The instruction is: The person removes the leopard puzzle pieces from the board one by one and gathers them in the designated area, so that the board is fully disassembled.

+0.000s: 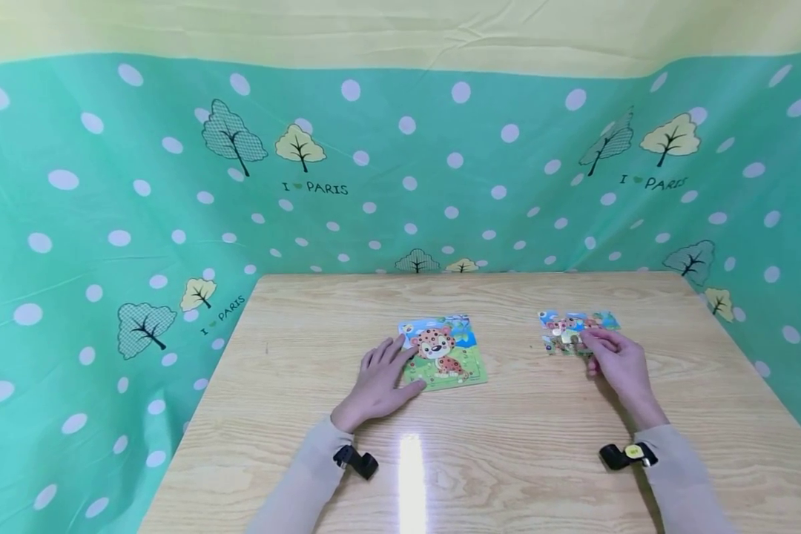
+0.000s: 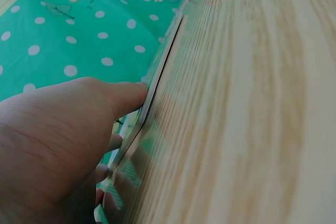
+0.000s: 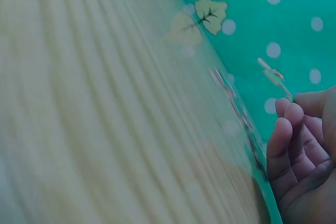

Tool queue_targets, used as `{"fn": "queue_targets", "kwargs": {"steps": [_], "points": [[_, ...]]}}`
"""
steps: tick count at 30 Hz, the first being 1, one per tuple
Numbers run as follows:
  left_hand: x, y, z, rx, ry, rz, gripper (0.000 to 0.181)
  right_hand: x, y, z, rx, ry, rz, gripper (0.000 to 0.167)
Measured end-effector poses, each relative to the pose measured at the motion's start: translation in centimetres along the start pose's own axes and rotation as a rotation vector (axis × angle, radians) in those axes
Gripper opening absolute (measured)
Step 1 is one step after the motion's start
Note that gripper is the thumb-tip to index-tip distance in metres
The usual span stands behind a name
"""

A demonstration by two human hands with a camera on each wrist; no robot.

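Observation:
A square cartoon leopard picture puzzle (image 1: 467, 363) lies flat near the middle of the table. My left hand (image 1: 380, 382) rests on its left side, fingers spread and nearly straight. In the left wrist view, the thumb touches the thin edge of the puzzle board (image 2: 157, 87). Over on the right, my right hand (image 1: 621, 367) pinches a puzzle piece (image 3: 273, 77) between thumb and fingertips, raised off the table. Below and beyond that hand lies a group of puzzle pieces (image 1: 550, 324) with blue, green and spotted parts; the hand hides some of them.
The wooden table (image 1: 507, 445) has its far edge against a green dotted curtain (image 1: 434, 185), which also hangs at both sides. Bare wood separates the board from the pieces. A strip of light reflects off the tabletop in front.

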State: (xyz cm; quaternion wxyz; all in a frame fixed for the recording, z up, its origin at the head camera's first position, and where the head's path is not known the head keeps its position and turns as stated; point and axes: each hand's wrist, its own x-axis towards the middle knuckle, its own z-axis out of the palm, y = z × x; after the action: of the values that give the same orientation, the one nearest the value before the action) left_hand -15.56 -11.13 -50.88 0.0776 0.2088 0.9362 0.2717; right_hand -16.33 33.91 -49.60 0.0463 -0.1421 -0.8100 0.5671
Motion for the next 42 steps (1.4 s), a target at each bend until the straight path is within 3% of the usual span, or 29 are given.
{"fn": "queue_targets", "kwargs": {"steps": [2,9,14,19,27,42], "points": [[0.0,0.0,0.0,-0.003,0.005,0.007,0.074,0.1,0.2,-0.6,0.030,0.016,0.009,0.051],[0.1,0.0,0.0,-0.025,0.028,0.022,0.074,0.3,0.7,-2.7,0.131,0.061,0.057,0.016],[0.1,-0.3,0.3,-0.025,0.024,0.014,0.076,0.2,0.6,-3.6,0.135,0.119,0.139,0.007],[0.0,-0.1,0.1,-0.020,0.013,0.007,0.076,0.2,0.6,-4.1,0.052,0.153,0.185,0.013],[-0.2,0.2,-0.1,0.006,0.006,0.006,0.075,0.5,1.4,-4.4,-0.025,0.152,0.195,0.045],[-0.2,0.1,0.0,0.004,0.004,0.014,0.075,0.3,1.9,-5.6,-0.304,0.148,0.185,0.061]]}}
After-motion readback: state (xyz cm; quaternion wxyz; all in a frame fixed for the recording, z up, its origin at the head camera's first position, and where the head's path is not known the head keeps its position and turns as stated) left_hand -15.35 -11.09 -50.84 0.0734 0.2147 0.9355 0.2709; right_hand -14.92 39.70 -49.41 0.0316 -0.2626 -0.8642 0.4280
